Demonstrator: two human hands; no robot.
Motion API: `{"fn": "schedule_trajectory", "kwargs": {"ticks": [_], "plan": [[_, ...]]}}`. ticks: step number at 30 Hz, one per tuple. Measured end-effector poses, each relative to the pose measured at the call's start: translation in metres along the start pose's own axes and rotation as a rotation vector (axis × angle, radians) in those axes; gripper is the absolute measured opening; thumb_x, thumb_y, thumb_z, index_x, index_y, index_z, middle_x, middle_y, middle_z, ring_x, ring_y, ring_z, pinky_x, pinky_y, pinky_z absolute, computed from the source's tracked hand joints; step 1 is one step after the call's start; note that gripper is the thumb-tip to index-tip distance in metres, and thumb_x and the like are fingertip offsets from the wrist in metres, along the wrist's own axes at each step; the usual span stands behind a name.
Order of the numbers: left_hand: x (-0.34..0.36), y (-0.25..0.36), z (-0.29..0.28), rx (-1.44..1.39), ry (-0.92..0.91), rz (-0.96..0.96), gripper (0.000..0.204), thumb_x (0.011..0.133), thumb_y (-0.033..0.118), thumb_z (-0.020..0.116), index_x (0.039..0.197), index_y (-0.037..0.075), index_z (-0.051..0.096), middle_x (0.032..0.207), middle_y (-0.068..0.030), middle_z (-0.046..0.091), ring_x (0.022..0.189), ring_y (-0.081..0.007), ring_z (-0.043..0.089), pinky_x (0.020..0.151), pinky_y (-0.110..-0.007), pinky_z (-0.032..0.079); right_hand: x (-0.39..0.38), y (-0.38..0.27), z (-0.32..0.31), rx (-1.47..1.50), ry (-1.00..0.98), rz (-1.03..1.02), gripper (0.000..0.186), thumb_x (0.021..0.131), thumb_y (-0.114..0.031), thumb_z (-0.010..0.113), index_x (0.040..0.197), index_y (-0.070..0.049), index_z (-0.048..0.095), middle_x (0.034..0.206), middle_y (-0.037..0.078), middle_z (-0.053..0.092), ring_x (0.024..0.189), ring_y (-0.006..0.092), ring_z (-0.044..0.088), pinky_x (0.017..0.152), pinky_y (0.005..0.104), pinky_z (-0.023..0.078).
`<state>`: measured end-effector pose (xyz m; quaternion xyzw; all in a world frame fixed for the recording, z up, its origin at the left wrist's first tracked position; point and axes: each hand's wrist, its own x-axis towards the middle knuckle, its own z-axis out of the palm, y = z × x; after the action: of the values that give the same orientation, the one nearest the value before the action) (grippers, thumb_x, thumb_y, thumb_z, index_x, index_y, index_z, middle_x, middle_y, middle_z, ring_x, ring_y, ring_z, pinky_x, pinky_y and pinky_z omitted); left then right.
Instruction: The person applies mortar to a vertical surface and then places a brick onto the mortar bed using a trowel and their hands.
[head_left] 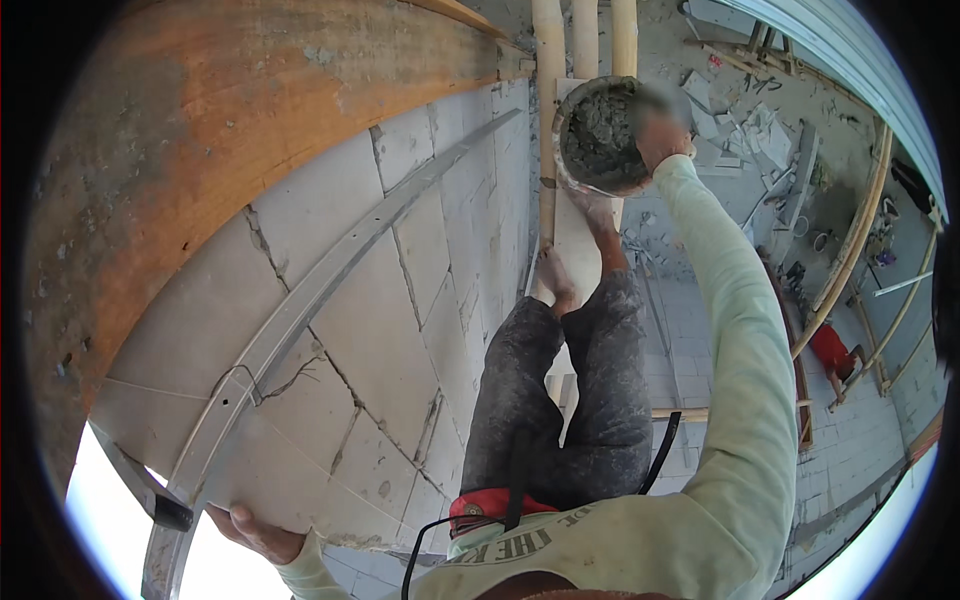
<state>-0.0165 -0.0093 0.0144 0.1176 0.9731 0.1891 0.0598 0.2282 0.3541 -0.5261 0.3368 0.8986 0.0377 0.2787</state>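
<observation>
My right hand (664, 143) is at the right rim of a round bucket (560, 150). Its fingers look closed, but a grey smear covers their front and whatever they hold. Wet grey mortar (602, 135) fills much of the bucket, which stands on a pale plank (574, 235) in front of my bare feet. At the lower left, my left hand (258, 535) rests with fingers stretched out along the end of a wall of pale blocks (370, 290). Close to those fingers is a long metal bar (300, 297) that runs along the wall face, with a thin wire on it.
An orange-brown beam (200, 120) borders the wall at upper left. Round wooden poles (585, 35) extend beyond the bucket. Far below on the right lie broken white pieces (770, 140) on the floor, and a person in red (832, 352) is near bamboo poles (850, 260).
</observation>
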Motion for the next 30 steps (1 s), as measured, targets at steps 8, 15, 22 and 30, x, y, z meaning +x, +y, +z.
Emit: {"fn": "schedule_trajectory", "kwargs": {"ticks": [8,15,22,30], "plan": [[-0.009,-0.034,-0.027,0.237,0.118,0.029,0.077,0.092,0.064,0.034,0.131,-0.001,0.042,0.122,-0.0157,0.048,0.108,-0.0277,0.052,0.087,-0.044,0.047,-0.002,0.022,0.041,0.188,-0.059,-0.194,0.024,0.086,-0.007,0.052,0.103,0.010,0.055,0.098,0.022,0.064,0.090,0.0349,0.067,0.075,0.0422,0.057],[-0.013,-0.042,-0.034,0.076,0.095,-0.068,0.076,0.093,0.062,0.033,0.136,-0.001,0.035,0.127,-0.0178,0.045,0.113,-0.0286,0.050,0.092,-0.045,0.045,0.001,0.015,0.045,0.288,-0.242,-0.280,0.031,0.081,-0.006,0.054,0.107,0.011,0.055,0.101,0.024,0.063,0.091,0.0356,0.067,0.077,0.0419,0.056],[-0.012,-0.053,-0.049,0.468,-0.047,0.350,0.071,0.095,0.055,0.039,0.138,-0.002,0.033,0.129,-0.0193,0.044,0.116,-0.0311,0.049,0.094,-0.046,0.044,0.024,0.019,0.036,0.346,-0.248,-0.414,0.028,0.075,-0.010,0.058,0.100,0.002,0.060,0.089,0.021,0.064,0.087,0.0373,0.065,0.076,0.0450,0.053],[-0.017,-0.058,-0.049,0.210,0.121,0.050,0.077,0.094,0.062,0.031,0.139,-0.002,0.031,0.128,-0.0192,0.044,0.116,-0.0318,0.050,0.093,-0.045,0.046,0.010,0.041,0.024,0.472,-0.356,-0.375,0.025,0.072,-0.015,0.063,0.092,0.000,0.064,0.090,0.022,0.066,0.087,0.0391,0.064,0.079,0.0474,0.051]]}}
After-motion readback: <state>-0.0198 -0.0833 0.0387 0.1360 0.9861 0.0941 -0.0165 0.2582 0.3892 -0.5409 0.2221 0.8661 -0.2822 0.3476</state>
